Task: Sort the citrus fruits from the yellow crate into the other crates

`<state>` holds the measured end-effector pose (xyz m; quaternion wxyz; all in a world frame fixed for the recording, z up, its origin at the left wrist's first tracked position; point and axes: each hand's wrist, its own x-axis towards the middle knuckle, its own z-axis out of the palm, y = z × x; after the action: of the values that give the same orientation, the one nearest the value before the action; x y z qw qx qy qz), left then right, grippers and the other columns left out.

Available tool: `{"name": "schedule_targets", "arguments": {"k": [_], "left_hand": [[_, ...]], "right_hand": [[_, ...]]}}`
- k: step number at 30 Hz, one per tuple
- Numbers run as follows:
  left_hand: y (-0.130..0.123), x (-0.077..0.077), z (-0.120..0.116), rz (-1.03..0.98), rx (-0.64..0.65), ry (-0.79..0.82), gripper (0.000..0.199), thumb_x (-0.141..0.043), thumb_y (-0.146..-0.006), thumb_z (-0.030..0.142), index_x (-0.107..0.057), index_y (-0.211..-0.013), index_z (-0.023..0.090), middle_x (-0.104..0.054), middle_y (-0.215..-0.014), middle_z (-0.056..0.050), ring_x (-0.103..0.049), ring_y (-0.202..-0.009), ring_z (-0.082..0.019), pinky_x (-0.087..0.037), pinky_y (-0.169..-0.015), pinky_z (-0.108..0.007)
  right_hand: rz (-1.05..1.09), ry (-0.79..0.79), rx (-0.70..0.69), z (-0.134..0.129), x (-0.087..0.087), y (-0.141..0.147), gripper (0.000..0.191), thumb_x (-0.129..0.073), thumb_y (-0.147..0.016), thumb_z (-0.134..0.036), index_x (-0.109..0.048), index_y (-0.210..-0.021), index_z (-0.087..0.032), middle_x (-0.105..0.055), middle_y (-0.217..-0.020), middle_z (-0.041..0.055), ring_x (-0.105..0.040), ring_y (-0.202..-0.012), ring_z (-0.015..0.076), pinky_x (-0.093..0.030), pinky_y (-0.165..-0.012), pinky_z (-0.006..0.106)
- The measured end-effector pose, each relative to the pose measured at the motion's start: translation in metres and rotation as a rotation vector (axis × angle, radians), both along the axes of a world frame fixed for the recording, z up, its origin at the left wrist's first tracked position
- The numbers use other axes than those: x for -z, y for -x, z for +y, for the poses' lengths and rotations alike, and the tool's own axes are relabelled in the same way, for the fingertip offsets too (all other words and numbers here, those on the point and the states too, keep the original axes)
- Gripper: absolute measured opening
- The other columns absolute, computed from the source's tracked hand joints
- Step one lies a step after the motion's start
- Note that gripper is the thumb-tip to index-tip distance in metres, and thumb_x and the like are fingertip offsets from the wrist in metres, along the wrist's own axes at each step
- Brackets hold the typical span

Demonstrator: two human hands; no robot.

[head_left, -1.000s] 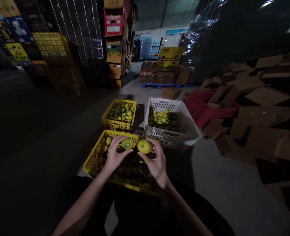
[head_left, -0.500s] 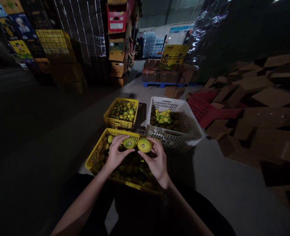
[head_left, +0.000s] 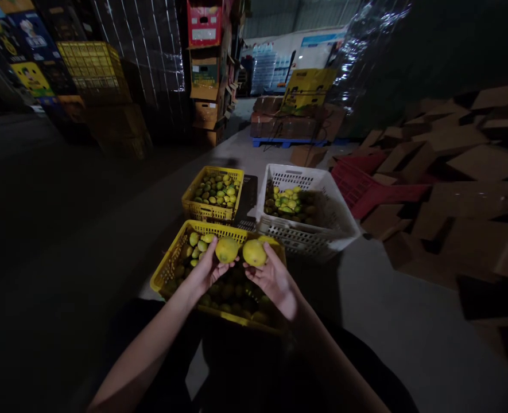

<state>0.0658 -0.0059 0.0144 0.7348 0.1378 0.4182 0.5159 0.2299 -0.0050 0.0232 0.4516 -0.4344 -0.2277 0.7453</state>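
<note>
Warehouse floor (head_left: 391, 310) is dimly lit; one lemon (head_left: 227, 250) is gripped by left hand (head_left: 209, 269), second lemon (head_left: 254, 253) by right hand (head_left: 278, 282), both held over nearest yellow crate (head_left: 232, 230).

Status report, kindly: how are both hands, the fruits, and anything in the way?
Left hand: yellow fruit in grip. Right hand: second fruit in grip. Both over near yellow crate; nothing seen blocking them.
</note>
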Motion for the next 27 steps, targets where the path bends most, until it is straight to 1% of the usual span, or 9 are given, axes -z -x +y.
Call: {"name": "schedule_targets", "arguments": {"k": [4,8,13,16,18,20,22,25,27], "left_hand": [[-0.0011,0.0016,0.0006,-0.079,0.046,0.084,0.051,-0.051,-0.090,0.051,-0.064,-0.098,0.002,-0.069,-0.070,-0.013,-0.063,-0.048,-0.010,-0.053,-0.047,-0.014],[0.0008,0.0042,0.0030,-0.141,0.052,0.124,0.054,-0.049,-0.090,0.052,-0.063,-0.100,0.000,-0.070,-0.072,-0.014,-0.062,-0.049,-0.009,-0.053,-0.047,-0.013],[0.0012,0.0040,0.0035,-0.153,0.049,0.112,0.053,-0.049,-0.091,0.051,-0.063,-0.104,0.002,-0.070,-0.073,-0.013,-0.062,-0.050,-0.009,-0.053,-0.048,-0.013],[0.0001,0.0016,0.0029,-0.117,0.028,0.086,0.047,-0.049,-0.093,0.047,-0.063,-0.103,0.004,-0.069,-0.071,-0.011,-0.063,-0.052,-0.010,-0.054,-0.050,-0.015],[0.0008,-0.0001,0.0028,-0.137,0.017,0.067,0.042,-0.048,-0.093,0.044,-0.063,-0.102,0.005,-0.068,-0.069,-0.009,-0.064,-0.054,-0.011,-0.055,-0.052,-0.017],[0.0032,-0.0010,0.0031,-0.215,0.005,0.045,0.038,-0.047,-0.093,0.042,-0.063,-0.099,0.008,-0.067,-0.068,-0.007,-0.064,-0.057,-0.012,-0.056,-0.054,-0.019],[0.0064,-0.0004,0.0036,-0.316,-0.009,0.021,0.036,-0.046,-0.093,0.041,-0.063,-0.096,0.010,-0.065,-0.069,-0.006,-0.063,-0.059,-0.011,-0.055,-0.055,-0.019],[0.0089,0.0031,0.0023,-0.413,-0.034,0.024,0.034,-0.047,-0.091,0.041,-0.063,-0.096,0.011,-0.066,-0.073,-0.006,-0.064,-0.063,-0.011,-0.053,-0.058,-0.018],[0.0066,0.0061,-0.0010,-0.447,-0.058,0.018,0.031,-0.049,-0.089,0.037,-0.063,-0.099,0.012,-0.069,-0.081,-0.007,-0.067,-0.076,-0.014,-0.055,-0.067,-0.022]], "right_hand": [[0.085,0.155,-0.018,0.0010,-0.0050,0.0015,0.037,-0.051,-0.089,-0.050,-0.066,-0.080,-0.016,-0.067,-0.065,0.0068,-0.060,-0.055,0.0148,-0.050,-0.056,0.026],[0.130,0.186,0.002,0.0006,-0.0079,0.0019,0.038,-0.049,-0.090,-0.048,-0.064,-0.077,-0.015,-0.065,-0.062,0.0064,-0.059,-0.054,0.0141,-0.050,-0.055,0.024],[0.124,0.163,-0.040,0.0017,-0.0027,-0.0010,0.040,-0.049,-0.088,-0.051,-0.065,-0.078,-0.016,-0.066,-0.062,0.0074,-0.059,-0.054,0.0159,-0.052,-0.056,0.027],[0.082,0.103,-0.084,0.0018,-0.0018,-0.0020,0.041,-0.052,-0.086,-0.051,-0.067,-0.081,-0.013,-0.068,-0.066,0.0116,-0.065,-0.061,0.0189,-0.054,-0.065,0.030],[0.073,0.039,-0.094,0.0013,-0.0035,-0.0018,0.036,-0.054,-0.084,-0.047,-0.068,-0.084,-0.014,-0.071,-0.072,0.0133,-0.068,-0.069,0.0213,-0.055,-0.073,0.033],[0.075,-0.009,-0.077,0.0004,-0.0058,-0.0012,0.028,-0.054,-0.084,-0.041,-0.068,-0.086,-0.017,-0.072,-0.075,0.0110,-0.068,-0.071,0.0221,-0.055,-0.076,0.036],[0.079,-0.040,-0.044,-0.0005,-0.0070,-0.0004,0.022,-0.052,-0.084,-0.036,-0.068,-0.085,-0.021,-0.073,-0.076,0.0071,-0.068,-0.070,0.0214,-0.056,-0.072,0.037],[0.091,-0.062,-0.014,-0.0013,-0.0050,0.0012,0.017,-0.055,-0.083,-0.035,-0.066,-0.080,-0.023,-0.072,-0.076,0.0043,-0.066,-0.068,0.0193,-0.054,-0.065,0.034],[0.072,-0.075,-0.005,-0.0017,-0.0016,0.0032,0.014,-0.061,-0.080,-0.036,-0.065,-0.079,-0.023,-0.072,-0.076,0.0032,-0.066,-0.068,0.0187,-0.053,-0.063,0.032]]}}
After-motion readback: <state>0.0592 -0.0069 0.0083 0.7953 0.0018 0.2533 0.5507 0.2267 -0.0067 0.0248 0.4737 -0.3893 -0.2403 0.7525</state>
